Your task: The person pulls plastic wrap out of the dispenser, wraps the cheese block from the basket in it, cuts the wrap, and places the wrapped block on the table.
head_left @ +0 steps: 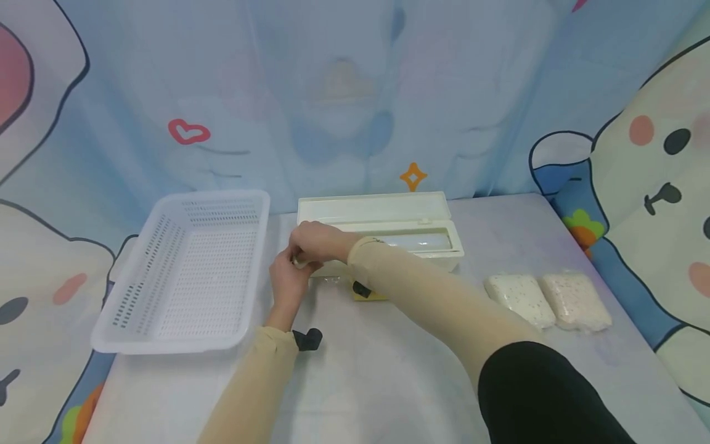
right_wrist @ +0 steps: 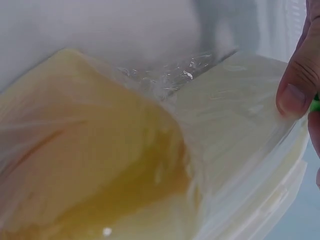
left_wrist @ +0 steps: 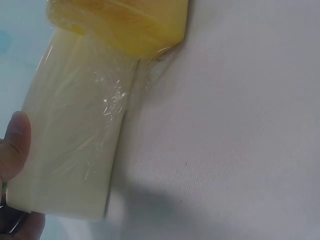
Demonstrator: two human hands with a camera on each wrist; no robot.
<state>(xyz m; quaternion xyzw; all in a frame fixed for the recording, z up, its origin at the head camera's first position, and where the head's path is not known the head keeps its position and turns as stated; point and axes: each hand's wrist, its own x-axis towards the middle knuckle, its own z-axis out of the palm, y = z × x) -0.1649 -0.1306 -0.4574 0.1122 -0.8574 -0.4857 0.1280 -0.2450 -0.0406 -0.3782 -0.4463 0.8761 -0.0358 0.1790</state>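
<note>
A cream cling film dispenser (head_left: 383, 216) stands with its lid raised and a film roll (head_left: 416, 242) inside. Clear film (left_wrist: 115, 95) stretches over its front face. At the front lies a yellow thing (left_wrist: 145, 25) under the film, its kind unclear. My left hand (head_left: 288, 280) grips the dispenser's left front corner. Close against it, my right hand (head_left: 318, 240) reaches across from the right with curled fingers; its fingertips are hidden in the head view. A small green piece (right_wrist: 315, 105) shows between fingers there; which hand holds it I cannot tell.
A white perforated basket (head_left: 252, 327) stands on the left of the white-covered table (head_left: 355, 394). On the right lie two pale, speckled, film-wrapped blocks (head_left: 519, 300). Behind the table hangs a blue cartoon-print curtain (head_left: 266, 154).
</note>
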